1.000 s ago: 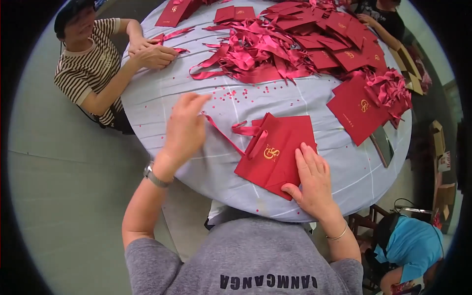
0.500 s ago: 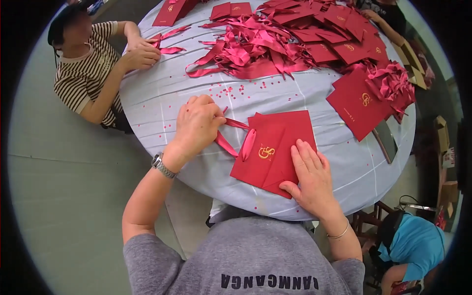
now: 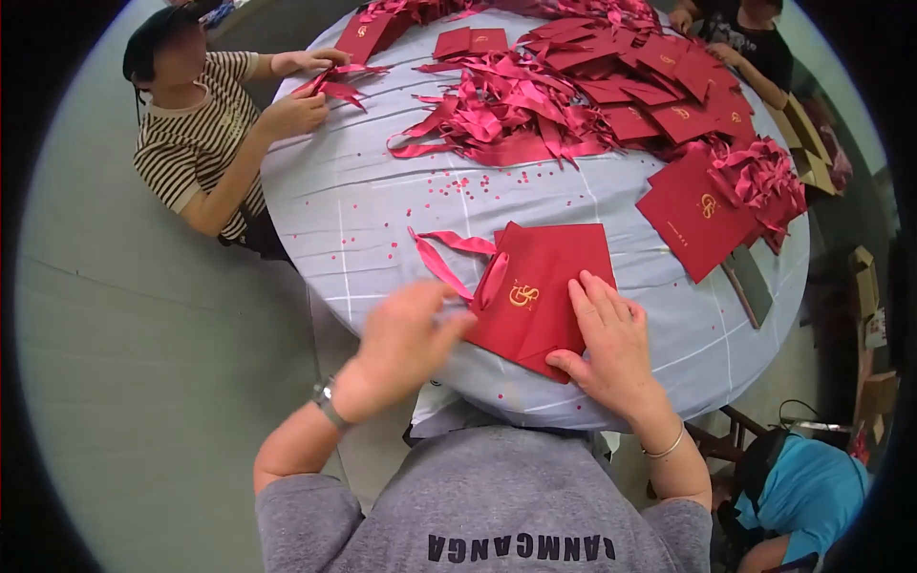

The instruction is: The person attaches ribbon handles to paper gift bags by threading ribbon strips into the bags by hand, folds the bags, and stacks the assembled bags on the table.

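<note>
A flat red paper gift bag (image 3: 549, 253) with a gold emblem lies on the table in front of me. Its red ribbon handle (image 3: 435, 256) stretches out loose to the left. My right hand (image 3: 611, 334) lies flat across the bag's right side, fingers stretched out and thumb near its lower corner. Blurred by motion, my left hand (image 3: 406, 334) hovers just off the bag's left edge, below the ribbon. Its thumb and fingers look apart, with nothing seen between them.
Past the bag, the round table's pale checked cloth (image 3: 382, 181) carries a ribbon heap (image 3: 506, 105), piled red bags (image 3: 659, 72) and confetti dots. A stack of bags (image 3: 693, 215) lies right, beside a dark flat object (image 3: 748, 286). People sit at left, far right and lower right.
My left hand has let go of the ribbon handle and moved down toward me. My right hand stays on the bag. The person at left has shifted their hands on a ribbon.
</note>
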Motion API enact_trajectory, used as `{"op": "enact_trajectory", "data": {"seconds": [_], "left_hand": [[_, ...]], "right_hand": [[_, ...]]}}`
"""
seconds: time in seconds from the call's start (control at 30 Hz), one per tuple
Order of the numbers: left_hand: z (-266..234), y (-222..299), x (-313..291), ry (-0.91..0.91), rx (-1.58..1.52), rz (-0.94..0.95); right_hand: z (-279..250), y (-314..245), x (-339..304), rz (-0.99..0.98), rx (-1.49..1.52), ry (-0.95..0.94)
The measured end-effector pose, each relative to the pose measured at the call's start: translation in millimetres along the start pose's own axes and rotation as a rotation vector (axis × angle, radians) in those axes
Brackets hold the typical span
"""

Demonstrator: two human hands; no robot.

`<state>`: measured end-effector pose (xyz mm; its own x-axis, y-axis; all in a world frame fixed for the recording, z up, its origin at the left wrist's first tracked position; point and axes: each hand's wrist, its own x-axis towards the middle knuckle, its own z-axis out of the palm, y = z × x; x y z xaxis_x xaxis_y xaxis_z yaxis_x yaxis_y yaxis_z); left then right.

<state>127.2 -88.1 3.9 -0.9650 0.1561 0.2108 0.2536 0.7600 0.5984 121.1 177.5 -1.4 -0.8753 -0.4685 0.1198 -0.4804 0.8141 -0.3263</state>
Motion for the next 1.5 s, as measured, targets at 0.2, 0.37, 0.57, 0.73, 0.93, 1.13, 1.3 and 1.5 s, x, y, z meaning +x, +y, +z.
{"op": "enact_trajectory", "data": {"seconds": [0.2,0.37,0.57,0.73,0.93,1.13,1.3,1.5], "left_hand": [[24,5,-20,0.027,0.069,-0.054],[30,6,-26,0.085,0.061,-0.079],[18,14,9,0.161,-0.49,-0.29],[16,4,18,0.061,-0.45,-0.349],[10,6,13,-0.011,-0.691,-0.254],[13,-22,4,0.325,-0.778,-0.243],[21,-27,5,0.304,-0.821,-0.286],[29,-3,23,0.179,-0.594,-0.164]], "right_hand": [[-10,20,39,0.01,-0.038,0.208],[-10,34,43,0.028,0.031,0.061],[-32,24,53,0.126,1.079,-0.066],[-40,12,43,0.096,0.999,-0.08],[-55,7,31,0.176,1.138,0.038],[-89,12,23,-0.174,0.642,0.856],[-35,-16,20,-0.295,-0.038,0.338],[-41,-27,27,-0.4,0.15,0.165]]}}
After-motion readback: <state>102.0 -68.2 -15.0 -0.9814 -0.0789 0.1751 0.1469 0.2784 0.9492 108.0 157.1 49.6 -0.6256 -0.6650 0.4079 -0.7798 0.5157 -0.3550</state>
